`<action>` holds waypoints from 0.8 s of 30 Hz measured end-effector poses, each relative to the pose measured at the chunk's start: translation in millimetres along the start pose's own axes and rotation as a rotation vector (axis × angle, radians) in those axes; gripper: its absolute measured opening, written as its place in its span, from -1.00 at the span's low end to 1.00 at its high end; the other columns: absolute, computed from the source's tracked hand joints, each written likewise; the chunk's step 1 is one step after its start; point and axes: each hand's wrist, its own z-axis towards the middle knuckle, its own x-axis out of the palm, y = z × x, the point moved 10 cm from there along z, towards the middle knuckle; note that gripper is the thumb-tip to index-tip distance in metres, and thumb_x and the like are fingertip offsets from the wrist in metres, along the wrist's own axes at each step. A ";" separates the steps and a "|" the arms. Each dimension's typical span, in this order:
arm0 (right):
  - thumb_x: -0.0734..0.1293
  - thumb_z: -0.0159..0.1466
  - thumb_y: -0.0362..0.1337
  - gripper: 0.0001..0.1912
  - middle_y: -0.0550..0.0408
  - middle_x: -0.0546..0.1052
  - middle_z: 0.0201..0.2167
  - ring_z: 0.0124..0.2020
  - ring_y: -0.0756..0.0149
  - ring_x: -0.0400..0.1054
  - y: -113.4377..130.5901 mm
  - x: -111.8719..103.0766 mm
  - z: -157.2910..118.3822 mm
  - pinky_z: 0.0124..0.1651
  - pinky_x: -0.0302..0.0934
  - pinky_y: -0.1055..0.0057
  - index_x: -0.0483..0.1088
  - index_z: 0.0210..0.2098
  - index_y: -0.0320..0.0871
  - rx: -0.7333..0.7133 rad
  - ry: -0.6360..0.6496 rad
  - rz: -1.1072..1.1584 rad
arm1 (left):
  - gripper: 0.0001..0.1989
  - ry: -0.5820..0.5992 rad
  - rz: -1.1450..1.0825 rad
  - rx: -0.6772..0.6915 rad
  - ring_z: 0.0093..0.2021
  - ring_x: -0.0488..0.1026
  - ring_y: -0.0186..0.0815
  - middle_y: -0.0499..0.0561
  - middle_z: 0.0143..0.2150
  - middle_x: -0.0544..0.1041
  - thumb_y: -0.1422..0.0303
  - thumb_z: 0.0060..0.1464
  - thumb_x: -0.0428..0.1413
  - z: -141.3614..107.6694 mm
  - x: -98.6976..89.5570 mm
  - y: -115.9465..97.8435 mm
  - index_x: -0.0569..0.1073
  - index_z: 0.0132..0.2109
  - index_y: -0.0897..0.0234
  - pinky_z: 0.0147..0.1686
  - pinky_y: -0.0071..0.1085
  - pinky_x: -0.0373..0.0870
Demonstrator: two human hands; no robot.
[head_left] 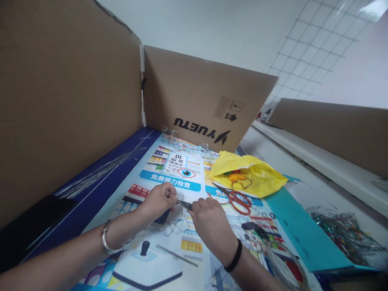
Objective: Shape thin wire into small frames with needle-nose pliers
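Near the middle of the printed sheet, my left hand (160, 200) is closed in a pinch, with a silver bangle on its wrist. What it pinches is too small to make out. My right hand (207, 220), with a black band on the wrist, is wrapped round dark pliers (185, 205), whose tip reaches the left fingertips. Thin bent wire (174, 227) lies below the hands. Red-handled scissors (239, 202) rest to the right, in front of a yellow bag (260, 178) with coloured items inside.
Cardboard panels (194, 89) stand behind and at the left. Long straight wires (97, 171) lie at left, short rods (177, 255) in front. A wire coil (286, 264) sits at lower right, beside a tangled wire heap (345, 234). Wire pieces (206, 150) lie by the back panel.
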 end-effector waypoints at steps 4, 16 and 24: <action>0.21 0.27 -0.29 -0.86 0.02 0.44 -0.42 -0.34 0.19 0.27 0.8 0.3 0.4 -0.26 0.03 0.29 0.37 -0.36 -0.17 -0.007 0.012 0.008 | -0.87 -0.004 -0.022 -0.015 -0.66 0.30 -0.43 -0.20 -0.65 0.32 0.40 -0.19 0.09 -0.6 0.2 -0.4 0.25 -0.44 0.25 -0.61 -0.52 0.21; 0.23 0.26 -0.25 -0.86 0.03 0.43 -0.42 -0.34 0.17 0.27 -3.0 0.2 1.9 -0.24 0.02 0.26 0.36 -0.37 -0.16 -0.002 -0.016 -0.007 | -0.88 0.032 -0.016 0.007 -0.65 0.29 -0.46 -0.22 -0.65 0.29 0.41 -0.17 0.07 0.5 2.6 -4.3 0.23 -0.43 0.25 -0.61 -0.54 0.17; 0.24 0.25 -0.22 -0.84 0.01 0.42 -0.41 -0.30 0.16 0.26 -5.2 -6.2 0.7 -0.19 0.01 0.24 0.37 -0.37 -0.16 0.019 -0.051 -0.016 | -0.87 0.051 0.026 0.062 -0.63 0.31 -0.45 -0.22 -0.61 0.31 0.41 -0.13 0.04 1.1 3.5 -9.4 0.20 -0.39 0.24 -0.59 -0.53 0.22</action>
